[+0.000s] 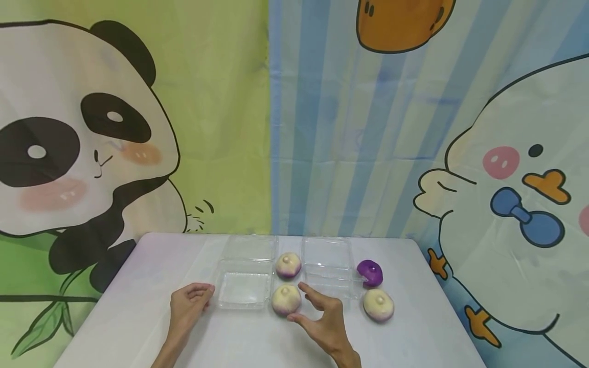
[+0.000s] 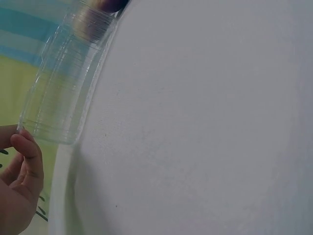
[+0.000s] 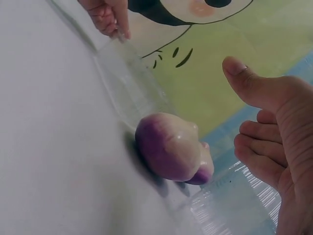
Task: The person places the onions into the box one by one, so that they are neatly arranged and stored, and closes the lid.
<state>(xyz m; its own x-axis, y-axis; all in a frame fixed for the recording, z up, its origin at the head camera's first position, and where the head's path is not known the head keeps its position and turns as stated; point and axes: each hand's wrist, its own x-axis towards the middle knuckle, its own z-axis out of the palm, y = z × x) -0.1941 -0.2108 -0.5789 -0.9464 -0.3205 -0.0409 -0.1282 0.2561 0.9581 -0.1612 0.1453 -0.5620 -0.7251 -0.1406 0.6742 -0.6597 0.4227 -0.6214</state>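
Note:
Thumb and fingers of my left hand [image 1: 189,306] pinch the left edge of a clear plastic box [image 1: 245,307], whose hinged lid lies folded back behind it. In the left wrist view the fingertips meet at the rim of that box [image 2: 73,98]. My right hand [image 1: 327,319] has its thumb and forefinger spread near a round, turnip-like cream-and-purple thing [image 1: 286,300] with a small nub on top. The right wrist view shows a gap between the hand [image 3: 274,127] and this thing [image 3: 168,147]. A similar one [image 1: 288,266] stands just behind it.
A second clear plastic box [image 1: 327,253] lies opened out right of the middle. Near its right side are a deep purple round thing [image 1: 370,273] and another cream-and-purple one [image 1: 379,305]. The white table [image 1: 414,342] ends at a printed curtain [image 1: 322,153].

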